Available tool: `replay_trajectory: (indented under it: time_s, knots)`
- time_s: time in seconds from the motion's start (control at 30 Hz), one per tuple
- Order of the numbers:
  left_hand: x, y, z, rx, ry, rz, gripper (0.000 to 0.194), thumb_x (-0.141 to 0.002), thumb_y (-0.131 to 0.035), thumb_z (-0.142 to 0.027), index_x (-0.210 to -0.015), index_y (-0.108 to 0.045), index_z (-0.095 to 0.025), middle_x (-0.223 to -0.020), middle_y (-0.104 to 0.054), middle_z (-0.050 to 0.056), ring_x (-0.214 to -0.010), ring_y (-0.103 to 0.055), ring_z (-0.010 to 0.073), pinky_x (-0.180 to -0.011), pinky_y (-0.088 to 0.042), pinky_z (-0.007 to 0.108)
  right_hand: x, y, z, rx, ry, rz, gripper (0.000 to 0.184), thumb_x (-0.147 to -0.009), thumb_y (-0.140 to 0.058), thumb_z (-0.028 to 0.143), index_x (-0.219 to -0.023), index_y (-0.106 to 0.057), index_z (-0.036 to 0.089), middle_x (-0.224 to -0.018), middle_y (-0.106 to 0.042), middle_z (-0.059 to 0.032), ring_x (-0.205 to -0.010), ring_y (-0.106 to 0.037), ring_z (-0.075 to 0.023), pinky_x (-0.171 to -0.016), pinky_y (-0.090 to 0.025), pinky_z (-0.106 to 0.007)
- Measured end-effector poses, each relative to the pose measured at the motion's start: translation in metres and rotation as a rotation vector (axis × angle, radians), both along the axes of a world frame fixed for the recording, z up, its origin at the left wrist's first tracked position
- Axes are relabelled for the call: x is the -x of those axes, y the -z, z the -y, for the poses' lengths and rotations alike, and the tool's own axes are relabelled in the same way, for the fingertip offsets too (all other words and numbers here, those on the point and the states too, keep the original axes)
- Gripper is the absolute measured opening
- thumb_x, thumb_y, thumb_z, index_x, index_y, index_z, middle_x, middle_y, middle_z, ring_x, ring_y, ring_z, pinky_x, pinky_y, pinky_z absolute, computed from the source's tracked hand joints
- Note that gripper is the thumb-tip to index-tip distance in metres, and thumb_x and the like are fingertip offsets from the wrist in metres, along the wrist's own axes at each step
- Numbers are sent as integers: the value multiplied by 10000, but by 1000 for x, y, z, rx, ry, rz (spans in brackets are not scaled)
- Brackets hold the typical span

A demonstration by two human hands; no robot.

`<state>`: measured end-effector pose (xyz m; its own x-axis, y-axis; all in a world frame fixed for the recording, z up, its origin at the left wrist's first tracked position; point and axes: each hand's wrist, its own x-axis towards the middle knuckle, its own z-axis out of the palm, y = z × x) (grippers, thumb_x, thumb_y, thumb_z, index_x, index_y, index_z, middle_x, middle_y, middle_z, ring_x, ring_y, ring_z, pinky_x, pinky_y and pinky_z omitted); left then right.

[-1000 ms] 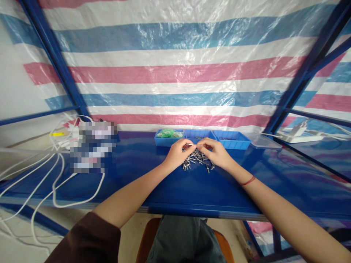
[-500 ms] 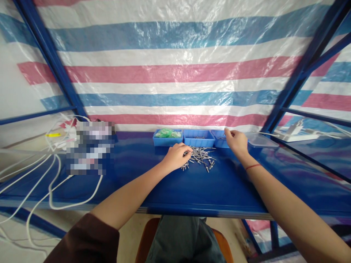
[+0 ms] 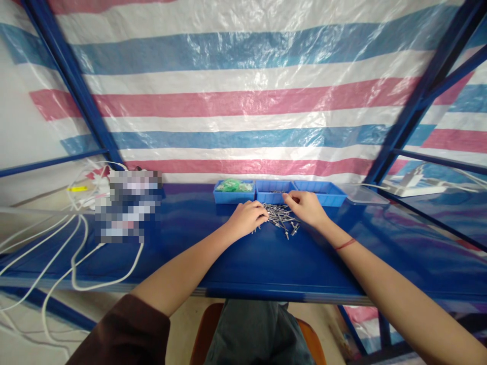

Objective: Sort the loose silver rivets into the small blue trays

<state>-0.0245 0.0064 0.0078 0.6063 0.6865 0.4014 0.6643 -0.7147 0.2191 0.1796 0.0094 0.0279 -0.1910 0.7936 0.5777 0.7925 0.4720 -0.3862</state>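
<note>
blue, glossy tabletop point(image 3: 243, 263), and on it a loose pile of silvery metal pins point(image 3: 280, 215), lying near of three blue bins. the left hand point(image 3: 249, 218) rests at the pile's left edge, fingers curled; whether it grips a pin i cannot tell. the right hand point(image 3: 306, 207) is bent over the pile's far right side, thumb and forefinger close together by the middle bin point(image 3: 272, 198) — too small to tell if a pin is between them. the left bin point(image 3: 234, 198) holds green packets point(image 3: 232, 185); the right bin point(image 3: 333, 201) is just beyond the right hand. the step looks like picking out single pins; the next move seems to call for a fine fingertip pinch — one pin, neighbours undisturbed.
</note>
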Motion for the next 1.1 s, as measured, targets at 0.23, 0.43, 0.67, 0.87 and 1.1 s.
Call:
replay_trajectory:
  time_s: [0.23, 0.43, 0.67, 0.87, 1.1]
  knots:
    - [-1, 2, 0, -82, -3, 68, 186, -869, -475, -292, -880, -646, -218, -963, -586, 40, -891, -539, 177, -849, -399, 309, 5, 4, 3, 91, -182, 54, 388, -842, -415, 409, -547, -526, 183, -472, -468, 18, -454, -406, -109, -487, -296, -254]
    - [-6, -2, 0, 3, 5, 318, 154, -860, -476, -244, -879, -618, -187, -871, -634, 29, -828, -579, 152, -773, -433, 257, 12, 9, 6, 187, -372, -88, 235, -781, -529, 356, -889, -634, 175, -669, -613, -7, -567, -519, -127, -563, -408, -257]
    - [-10, 0, 1, 252, -1, 627, 141, -813, -541, -263, -901, -605, -173, -863, -676, 24, -831, -630, 150, -756, -463, 251, 21, 8, 8, 275, -426, -392, 266, -761, -567, 423, -818, -630, 171, -791, -656, -54, -658, -568, -158, -607, -442, -291]
    - [-13, 1, -1, 340, -2, 770, 176, -767, -601, -285, -876, -605, -147, -850, -676, 53, -803, -632, 161, -749, -480, 278, 23, 4, 10, 349, -386, -562, 257, -719, -607, 429, -765, -588, 176, -594, -552, 10, -505, -474, -112, -501, -387, -263]
    - [-13, 1, -6, 389, 41, 983, 195, -734, -632, -290, -849, -613, -133, -832, -665, 52, -805, -622, 160, -793, -474, 297, 23, 6, 11, 558, -452, -629, 226, -750, -577, 395, -744, -514, 178, -574, -512, 32, -510, -461, -88, -501, -374, -229]
